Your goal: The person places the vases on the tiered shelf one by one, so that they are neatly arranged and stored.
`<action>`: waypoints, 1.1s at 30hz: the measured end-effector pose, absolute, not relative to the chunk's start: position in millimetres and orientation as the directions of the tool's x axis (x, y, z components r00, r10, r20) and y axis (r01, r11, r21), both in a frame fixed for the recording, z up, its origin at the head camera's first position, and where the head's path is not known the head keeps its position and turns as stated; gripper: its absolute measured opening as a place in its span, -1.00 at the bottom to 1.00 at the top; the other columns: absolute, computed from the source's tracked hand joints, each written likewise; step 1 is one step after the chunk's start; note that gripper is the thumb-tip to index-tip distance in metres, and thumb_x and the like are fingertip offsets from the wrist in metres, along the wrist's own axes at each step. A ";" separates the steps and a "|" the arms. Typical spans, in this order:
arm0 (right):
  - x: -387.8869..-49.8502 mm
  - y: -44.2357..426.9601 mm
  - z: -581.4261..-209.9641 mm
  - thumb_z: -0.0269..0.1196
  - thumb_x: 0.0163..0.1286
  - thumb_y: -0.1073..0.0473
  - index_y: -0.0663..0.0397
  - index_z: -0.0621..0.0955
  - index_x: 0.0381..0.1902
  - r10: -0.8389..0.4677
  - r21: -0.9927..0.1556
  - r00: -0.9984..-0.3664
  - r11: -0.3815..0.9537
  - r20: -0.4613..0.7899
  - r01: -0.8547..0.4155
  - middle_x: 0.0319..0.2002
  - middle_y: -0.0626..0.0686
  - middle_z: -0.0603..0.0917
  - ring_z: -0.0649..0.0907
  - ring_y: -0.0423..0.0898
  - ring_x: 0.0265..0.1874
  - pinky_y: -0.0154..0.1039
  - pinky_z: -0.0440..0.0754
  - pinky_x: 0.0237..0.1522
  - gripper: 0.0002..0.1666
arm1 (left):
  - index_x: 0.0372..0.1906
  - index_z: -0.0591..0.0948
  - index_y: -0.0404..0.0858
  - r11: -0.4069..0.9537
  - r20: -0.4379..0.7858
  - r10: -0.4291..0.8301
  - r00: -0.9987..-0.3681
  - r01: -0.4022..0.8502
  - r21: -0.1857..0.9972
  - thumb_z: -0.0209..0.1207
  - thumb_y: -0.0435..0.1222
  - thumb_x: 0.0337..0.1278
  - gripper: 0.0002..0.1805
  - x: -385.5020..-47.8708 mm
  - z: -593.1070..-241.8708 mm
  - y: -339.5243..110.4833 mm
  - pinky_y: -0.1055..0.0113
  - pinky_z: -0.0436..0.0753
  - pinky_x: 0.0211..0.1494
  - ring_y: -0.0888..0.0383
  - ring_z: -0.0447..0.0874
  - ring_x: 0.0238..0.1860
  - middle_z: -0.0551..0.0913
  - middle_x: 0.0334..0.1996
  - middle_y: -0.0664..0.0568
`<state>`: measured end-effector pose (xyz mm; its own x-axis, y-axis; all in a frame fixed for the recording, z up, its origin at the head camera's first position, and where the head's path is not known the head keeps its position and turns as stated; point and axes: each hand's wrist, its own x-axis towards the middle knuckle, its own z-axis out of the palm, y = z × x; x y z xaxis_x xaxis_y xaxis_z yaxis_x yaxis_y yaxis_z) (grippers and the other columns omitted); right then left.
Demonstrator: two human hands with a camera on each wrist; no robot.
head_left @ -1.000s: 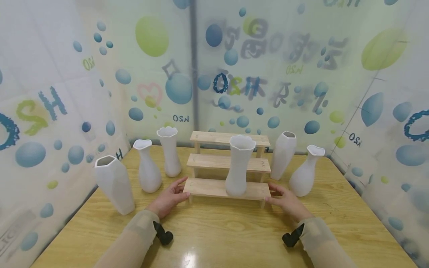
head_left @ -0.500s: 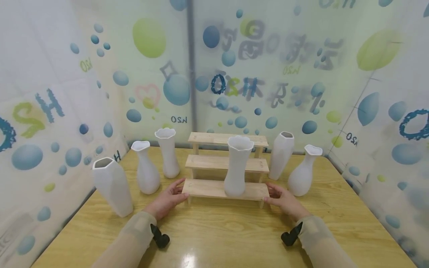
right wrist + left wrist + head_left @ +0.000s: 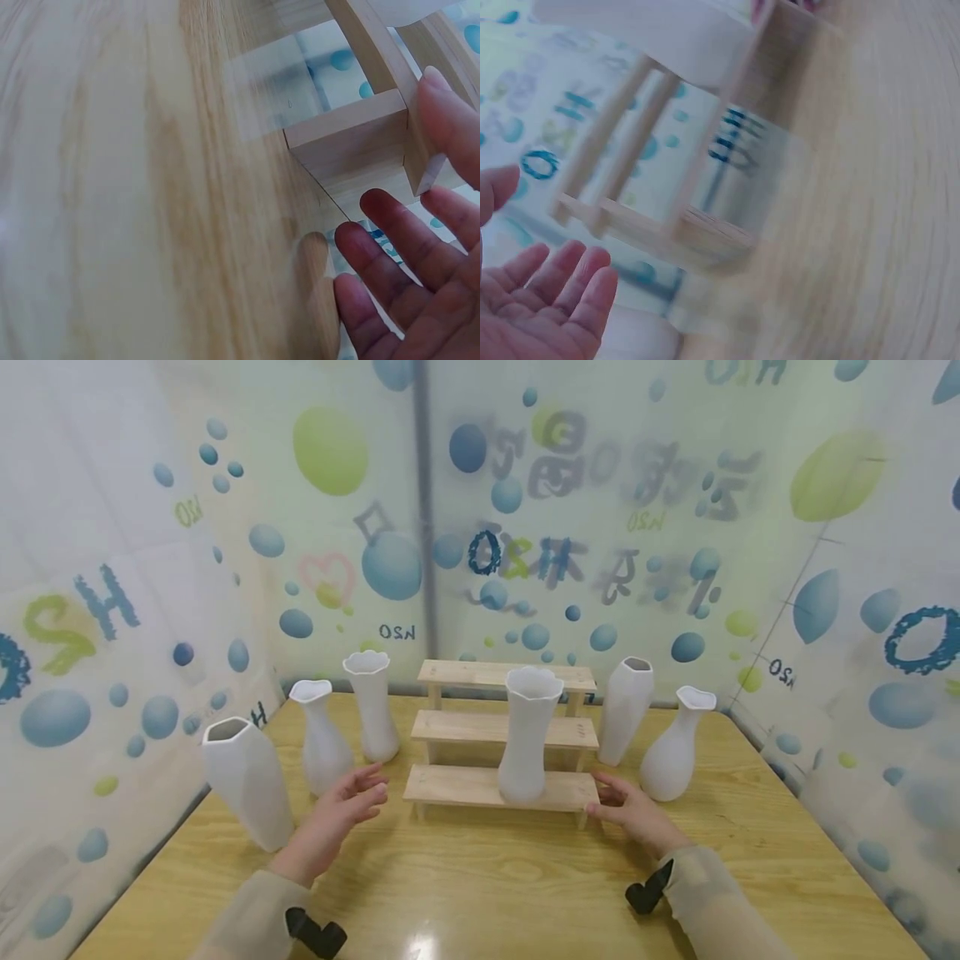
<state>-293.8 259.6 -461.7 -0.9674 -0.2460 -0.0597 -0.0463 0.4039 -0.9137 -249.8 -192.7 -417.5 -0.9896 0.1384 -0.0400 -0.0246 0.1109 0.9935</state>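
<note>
A three-tier wooden stand (image 3: 450, 785) is in the middle of the table, with a white scalloped-rim vase (image 3: 522, 747) upright on its lowest step. My left hand (image 3: 330, 822) is off the stand, to its left, fingers spread and holding nothing; in the left wrist view a gap separates the fingers (image 3: 585, 300) from the step ends. At the other end, my right hand (image 3: 637, 818) holds the lowest step's right end between thumb and index finger. The right wrist view has the thumb (image 3: 450, 124) on one side of the board end, the other fingers loosely extended.
Left of the stand are a faceted white vase (image 3: 251, 785), a flared-neck vase (image 3: 321, 731) and another scalloped vase (image 3: 372, 710). On the right are a tall faceted vase (image 3: 626, 710) and a round-bellied vase (image 3: 670, 760). A printed curtain (image 3: 495, 527) encloses the wooden table (image 3: 487, 893).
My left hand has let go of the stand's left end and moved left, towards the flared-neck vase. The right hand keeps its place at the right end. The head view has shifted slightly.
</note>
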 end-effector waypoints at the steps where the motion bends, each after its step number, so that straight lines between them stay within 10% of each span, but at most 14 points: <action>1: -293.7 259.8 -461.9 0.32 0.30 0.02 0.23 0.18 0.45 -0.247 -0.913 -0.967 0.404 -0.059 -0.048 0.17 0.29 0.51 0.47 0.16 0.17 0.13 0.36 0.20 -0.10 | 0.43 0.14 -0.32 0.105 -0.030 0.104 -0.994 -0.019 0.994 0.04 -0.14 0.41 -0.35 -245.3 -413.2 -193.9 0.19 0.43 0.23 0.01 0.42 0.19 0.35 0.26 -0.19; 9: -294.0 259.6 -464.2 0.34 0.28 0.02 0.21 0.20 0.44 -0.240 -0.916 -0.969 0.400 -0.063 -0.039 0.17 0.29 0.50 0.46 0.17 0.17 0.17 0.35 0.19 -0.09 | 0.10 0.47 -0.26 -0.092 0.260 -0.288 -0.922 0.297 0.950 0.09 -0.38 0.34 -0.73 -207.6 -377.6 -201.7 0.49 0.57 -0.16 0.29 0.58 -0.21 0.62 -0.21 0.19; 15: -294.0 260.5 -462.5 0.34 0.28 0.01 0.21 0.19 0.44 -0.236 -0.917 -0.969 0.397 -0.069 -0.031 0.18 0.28 0.50 0.47 0.16 0.17 0.14 0.38 0.18 -0.09 | -0.06 0.57 -0.39 -0.058 0.455 -0.682 -0.573 0.663 0.747 0.17 -0.55 0.16 -0.77 -198.4 -364.8 -207.7 0.51 0.53 -0.15 0.16 0.54 -0.25 0.60 -0.26 -0.05; 21: -294.2 260.8 -463.0 0.33 0.29 0.01 0.20 0.20 0.44 -0.240 -0.914 -0.968 0.403 -0.068 -0.035 0.18 0.27 0.49 0.46 0.16 0.17 0.14 0.38 0.17 -0.10 | 0.09 0.45 -0.14 0.092 0.269 -0.900 -0.344 0.452 0.887 0.21 -0.34 0.17 -0.62 -203.6 -370.2 -223.4 0.52 0.20 -0.03 0.30 0.27 -0.06 0.38 -0.04 0.17; 29: -294.1 260.6 -463.4 0.33 0.29 -0.02 0.21 0.18 0.45 -0.239 -0.911 -0.969 0.411 -0.068 -0.038 0.18 0.29 0.49 0.47 0.15 0.17 0.12 0.39 0.17 -0.07 | 0.48 -0.05 0.03 -0.101 0.045 -0.840 -0.541 0.238 0.966 0.36 -0.16 0.05 0.01 -216.3 -406.1 -244.0 0.51 -0.31 0.37 0.34 -0.30 0.39 -0.18 0.43 0.15; 33: -293.3 260.9 -462.7 0.30 0.31 -0.02 0.25 0.15 0.45 -0.260 -0.907 -0.964 0.418 -0.060 -0.056 0.18 0.31 0.48 0.47 0.14 0.16 0.07 0.40 0.15 -0.07 | 0.51 -0.13 0.06 -0.170 -0.011 -0.775 -0.631 0.193 0.966 0.38 -0.20 0.04 0.09 -222.2 -419.1 -245.0 0.30 -0.19 0.46 0.27 -0.30 0.44 -0.30 0.47 0.13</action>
<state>-293.3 260.9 -462.7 -0.9637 -0.2600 -0.0601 -0.0564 0.4184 -0.9065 -222.2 -245.0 -419.1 -0.6314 -0.7754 -0.0108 0.1928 -0.1704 0.9663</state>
